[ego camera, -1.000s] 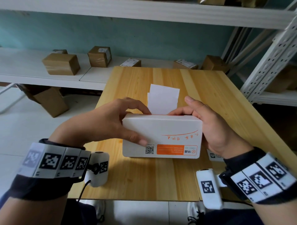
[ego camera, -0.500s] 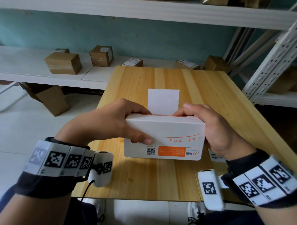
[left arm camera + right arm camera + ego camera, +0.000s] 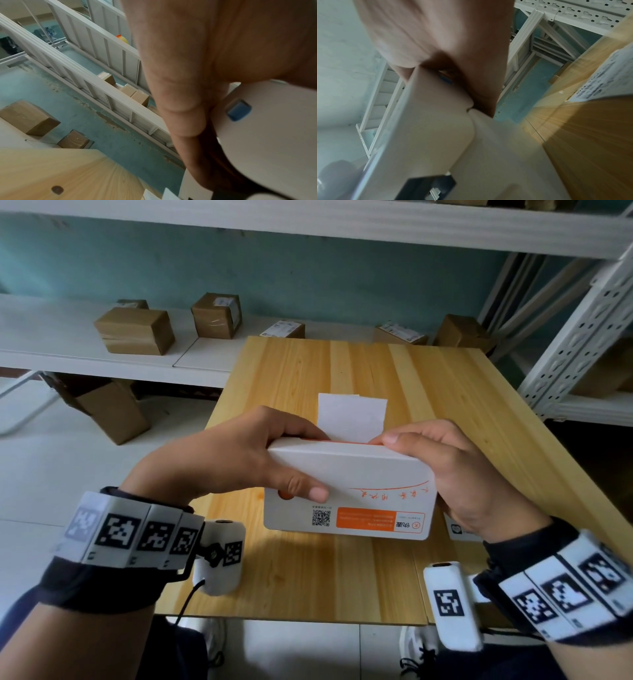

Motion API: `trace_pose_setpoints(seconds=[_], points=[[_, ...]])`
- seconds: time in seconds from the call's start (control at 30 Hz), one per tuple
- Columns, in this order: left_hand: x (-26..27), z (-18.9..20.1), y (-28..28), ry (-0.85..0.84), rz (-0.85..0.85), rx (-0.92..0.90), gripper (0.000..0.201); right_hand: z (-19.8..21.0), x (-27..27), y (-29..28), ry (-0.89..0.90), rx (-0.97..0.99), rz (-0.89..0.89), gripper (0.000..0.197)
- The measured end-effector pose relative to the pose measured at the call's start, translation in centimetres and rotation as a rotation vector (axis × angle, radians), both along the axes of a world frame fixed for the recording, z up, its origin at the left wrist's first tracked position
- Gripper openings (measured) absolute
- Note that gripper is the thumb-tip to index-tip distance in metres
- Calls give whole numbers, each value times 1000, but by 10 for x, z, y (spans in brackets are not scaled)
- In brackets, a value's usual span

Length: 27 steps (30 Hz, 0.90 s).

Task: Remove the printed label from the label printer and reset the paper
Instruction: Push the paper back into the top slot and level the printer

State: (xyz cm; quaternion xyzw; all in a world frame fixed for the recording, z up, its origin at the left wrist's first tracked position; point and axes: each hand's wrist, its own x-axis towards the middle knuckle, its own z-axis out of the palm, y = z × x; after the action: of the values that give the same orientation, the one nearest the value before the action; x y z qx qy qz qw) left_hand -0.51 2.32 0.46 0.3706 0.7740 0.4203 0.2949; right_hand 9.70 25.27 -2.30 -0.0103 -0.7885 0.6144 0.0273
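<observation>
While both hands clasp it from either side, a white printer (image 3: 349,487) sits on the near half of a wooden surface (image 3: 342,580). The left hand (image 3: 219,460) wraps its fingers (image 3: 294,428) over the printer's top rear edge, with the thumb (image 3: 305,491) pressed against the near face. The right hand (image 3: 455,474) grips the opposite end, its fingers curled over the top edge beside the paper slot. White label paper (image 3: 351,416) stands up out of the slot between the two hands, one sheet slightly offset behind another. An orange strip and a QR code mark the printer's near face. In the left wrist view, a blue button (image 3: 239,110) shows on the printer's rounded side, just beside the fingers. A printed sheet (image 3: 460,530) lies on the surface, partly hidden under the right wrist. Cardboard boxes (image 3: 135,330) sit on a white shelf (image 3: 51,337) beyond the surface, and another box (image 3: 102,410) stands on the floor below it.
</observation>
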Motion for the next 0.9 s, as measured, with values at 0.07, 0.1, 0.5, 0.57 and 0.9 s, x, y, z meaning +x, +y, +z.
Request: trace_pose_setpoints(seconds=[0.07, 0.1, 0.5, 0.57, 0.9], points=[[0, 0, 0, -1, -4, -2, 55, 0, 0, 0, 1, -1, 10, 38], [-1, -1, 0, -2, -8, -1, 53, 0, 0, -1, 6, -4, 18, 37], [-1, -3, 3, -14, 42, 6, 47, 2, 0, -2, 4, -7, -16, 30], [0, -2, 3, 0, 40, -1, 41, 0, -1, -1, 7, -2, -18, 34], [1, -2, 5, 5, 75, -3, 38, -2, -3, 1, -18, -11, -2, 37]])
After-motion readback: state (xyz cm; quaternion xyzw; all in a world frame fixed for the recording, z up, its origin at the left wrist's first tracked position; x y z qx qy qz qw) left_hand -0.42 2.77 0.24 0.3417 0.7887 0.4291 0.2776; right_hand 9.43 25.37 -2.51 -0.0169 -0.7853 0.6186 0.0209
